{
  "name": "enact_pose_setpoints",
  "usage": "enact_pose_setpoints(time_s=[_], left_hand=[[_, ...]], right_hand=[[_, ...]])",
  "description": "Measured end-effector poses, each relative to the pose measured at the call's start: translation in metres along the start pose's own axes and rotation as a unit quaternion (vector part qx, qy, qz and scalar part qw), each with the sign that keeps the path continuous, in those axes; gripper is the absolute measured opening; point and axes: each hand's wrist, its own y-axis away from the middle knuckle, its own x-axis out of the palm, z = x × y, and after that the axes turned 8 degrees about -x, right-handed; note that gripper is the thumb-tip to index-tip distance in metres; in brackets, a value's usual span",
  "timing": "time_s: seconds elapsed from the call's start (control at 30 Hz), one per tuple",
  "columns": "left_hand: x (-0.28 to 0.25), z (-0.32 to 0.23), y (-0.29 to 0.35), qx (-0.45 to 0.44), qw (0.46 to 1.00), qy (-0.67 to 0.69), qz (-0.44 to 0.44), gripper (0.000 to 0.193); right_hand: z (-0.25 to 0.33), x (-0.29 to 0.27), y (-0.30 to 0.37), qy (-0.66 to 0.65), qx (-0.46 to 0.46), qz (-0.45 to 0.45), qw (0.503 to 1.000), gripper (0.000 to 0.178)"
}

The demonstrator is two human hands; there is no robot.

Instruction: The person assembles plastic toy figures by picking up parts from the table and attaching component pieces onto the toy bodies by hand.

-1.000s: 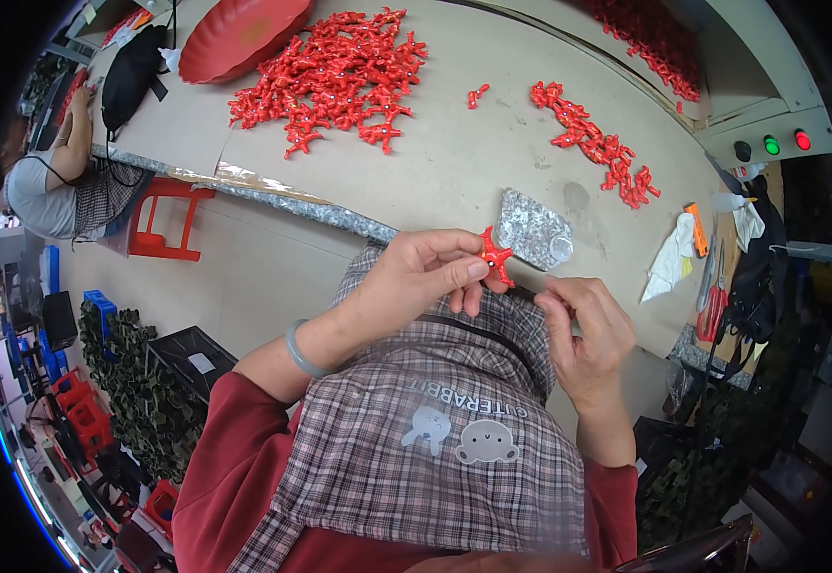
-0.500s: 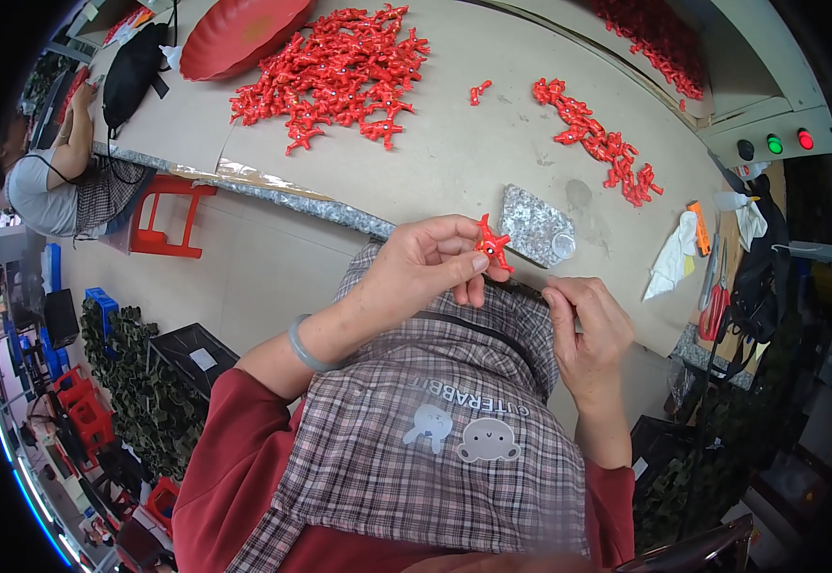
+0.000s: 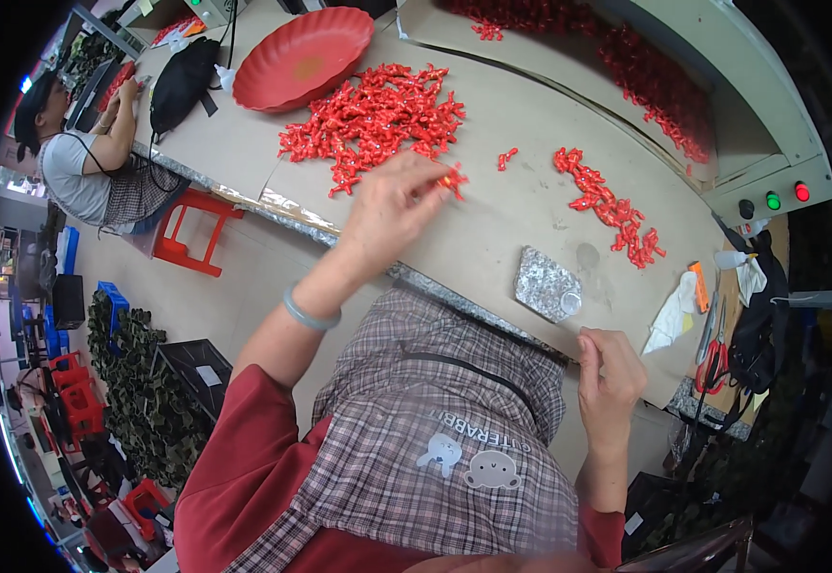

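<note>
Pinched between the thumb and fingers of my left hand [image 3: 385, 215] is a small shiny red figurine [image 3: 455, 181] with stubby limbs. That hand is over the table, just in front of a heap of like red figurines [image 3: 378, 115]. My right hand [image 3: 611, 377] is closed in a pinch at the table's front edge; whatever its fingertips hold is too small to make out. Just beyond it lies a flat speckled grey stone [image 3: 540, 277] with a small clear round dish [image 3: 569, 303] on its corner. One red figurine [image 3: 506, 159] lies apart, left of a slanting row of others [image 3: 607, 205].
A fluted red bowl [image 3: 282, 53] stands behind the heap. At the right are a white cloth [image 3: 672, 310], red-handled scissors [image 3: 713, 366] and a small bottle [image 3: 733, 259]. A metal housing [image 3: 769, 186] with lit buttons borders the table's far side. A co-worker [image 3: 86, 177] sits at far left.
My left hand has moved away from me and to the left, carrying the figurine from the table's edge toward the heap. The right hand stays pinched near the edge. The whole view has shifted.
</note>
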Motion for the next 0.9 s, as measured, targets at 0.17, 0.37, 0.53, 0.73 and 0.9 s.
enact_pose_setpoints(time_s=[0.17,0.37,0.53,0.73,0.9], left_hand=[[-0.026,0.009,-0.027,0.000,0.974,-0.200,-0.104,0.031],[-0.004,-0.003,-0.036,0.115,0.967,-0.194,-0.116,0.030],[0.038,-0.020,-0.046,0.129,0.980,-0.149,-0.012,0.025],[0.073,-0.023,-0.077,0.177,0.968,-0.178,0.024,0.025],[0.110,-0.033,-0.082,0.216,0.960,-0.168,0.057,0.020]], right_hand=[[-0.011,-0.003,0.003,0.007,0.004,0.000,1.000,0.009],[-0.018,-0.009,0.004,0.035,0.015,-0.012,0.999,0.009],[-0.028,-0.012,0.001,0.034,0.027,-0.013,0.999,0.007],[-0.046,-0.014,0.000,0.038,0.050,-0.024,0.998,0.005],[-0.067,-0.015,-0.012,0.066,0.078,-0.062,0.993,0.007]])
